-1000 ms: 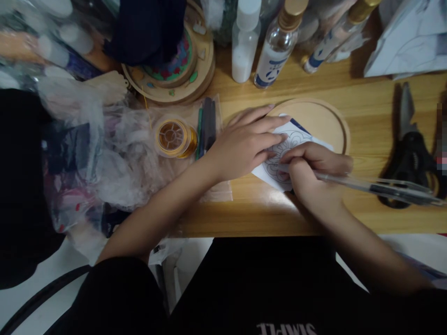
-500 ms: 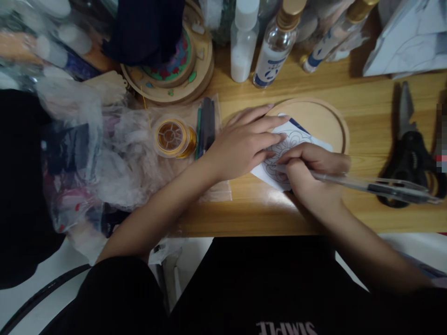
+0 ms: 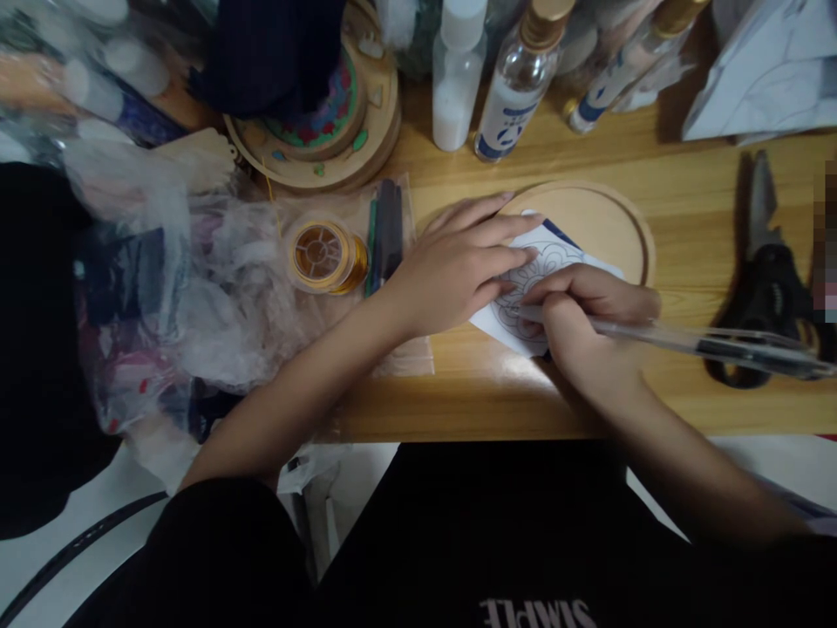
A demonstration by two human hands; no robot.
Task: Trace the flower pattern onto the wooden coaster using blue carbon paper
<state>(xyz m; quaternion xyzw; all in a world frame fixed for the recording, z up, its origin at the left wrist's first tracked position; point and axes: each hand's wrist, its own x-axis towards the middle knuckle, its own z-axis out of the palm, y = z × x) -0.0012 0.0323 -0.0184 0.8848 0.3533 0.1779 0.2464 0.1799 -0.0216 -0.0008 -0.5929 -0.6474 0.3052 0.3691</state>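
Observation:
A white sheet of paper with a line-drawn flower pattern lies over a round wooden tray. A strip of dark blue shows from under its upper edge. My left hand rests flat on the left part of the sheet, fingers spread. Gripped in my right hand is a clear pen, its tip end at the lower part of the drawing and its barrel pointing right. The exact contact of the tip is hard to make out.
Black-handled scissors lie at the right. Bottles stand at the back. Left of my hand are a spool of golden thread, dark pens and crumpled plastic bags. Another round wooden piece sits behind them.
The pen has shifted slightly, its back end a little further right. My left hand stays in place on the paper.

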